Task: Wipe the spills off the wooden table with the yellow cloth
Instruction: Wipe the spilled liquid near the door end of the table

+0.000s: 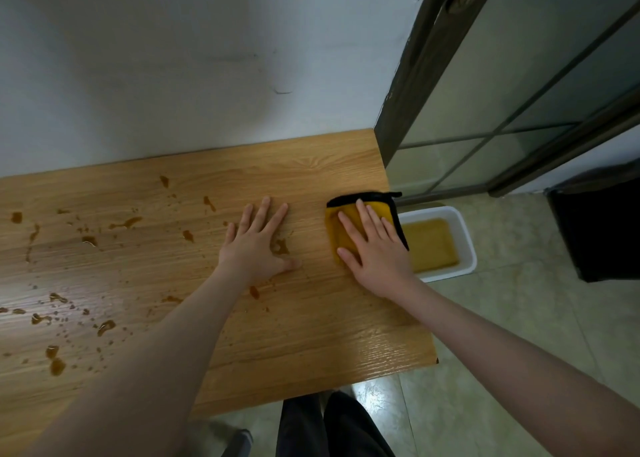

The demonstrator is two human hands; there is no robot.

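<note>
The wooden table (311, 335) carries several brown spills (126, 222) across its left and middle parts. A folded yellow cloth (337, 230) with a black edge lies near the table's right edge. My right hand (372, 249) presses flat on top of the cloth, fingers spread and pointing away from me. My left hand (258, 238) rests flat on the bare wood to the left of the cloth, fingers apart, holding nothing. A small brown spill (280, 247) sits right beside its thumb.
A white basin (465, 235) with brownish liquid stands on the floor just past the table's right edge. A white wall runs behind the table. A dark-framed glass door is at the right, with a black bin (599, 235) on the floor.
</note>
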